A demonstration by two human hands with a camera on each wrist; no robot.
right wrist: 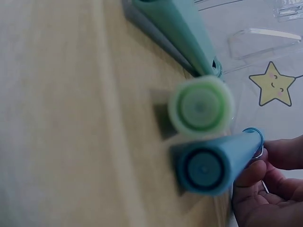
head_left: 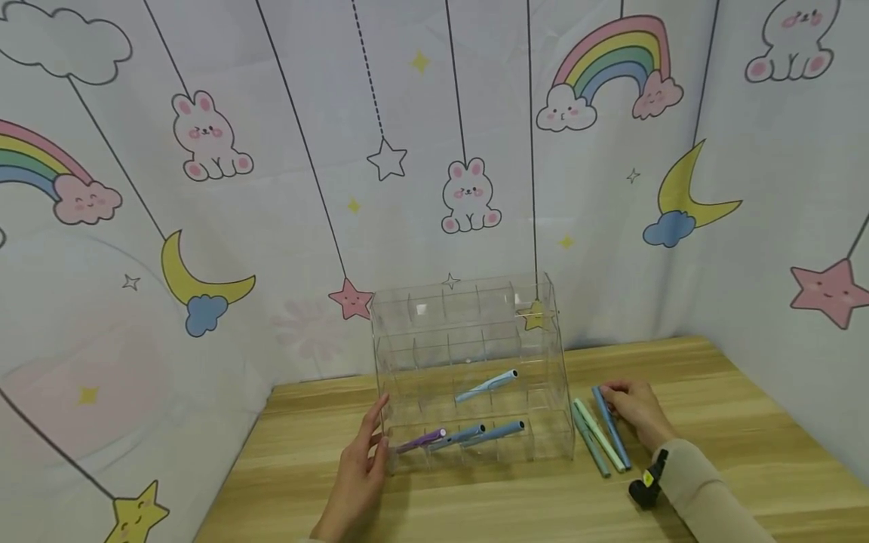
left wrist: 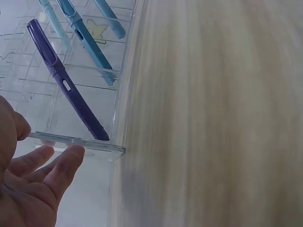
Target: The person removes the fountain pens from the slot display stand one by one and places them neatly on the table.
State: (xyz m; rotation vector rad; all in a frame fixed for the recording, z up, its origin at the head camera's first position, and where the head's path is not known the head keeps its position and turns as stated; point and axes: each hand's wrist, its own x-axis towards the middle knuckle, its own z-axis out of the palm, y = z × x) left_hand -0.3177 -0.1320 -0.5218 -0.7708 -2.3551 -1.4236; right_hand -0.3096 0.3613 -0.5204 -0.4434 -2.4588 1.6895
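Note:
A clear acrylic pen rack (head_left: 468, 407) with stepped compartments stands on the table. My left hand (head_left: 360, 460) holds its left side panel, thumb and fingers on either side of the edge in the left wrist view. In the front row lean a purple pen (left wrist: 71, 94) and two blue pens (head_left: 498, 432); a light blue pen (head_left: 485, 385) leans higher up. Right of the rack, my right hand (head_left: 638, 411) pinches the far end of a blue pen (right wrist: 213, 163). Beside that pen lie a light green pen (right wrist: 201, 106) and a darker green pen (right wrist: 182, 33).
The wooden table (head_left: 299, 460) backs onto a white curtain (head_left: 421, 98) printed with rabbits, stars and rainbows, which also runs along both sides. A black wrist camera (head_left: 648, 483) sits on the right sleeve (head_left: 706, 490).

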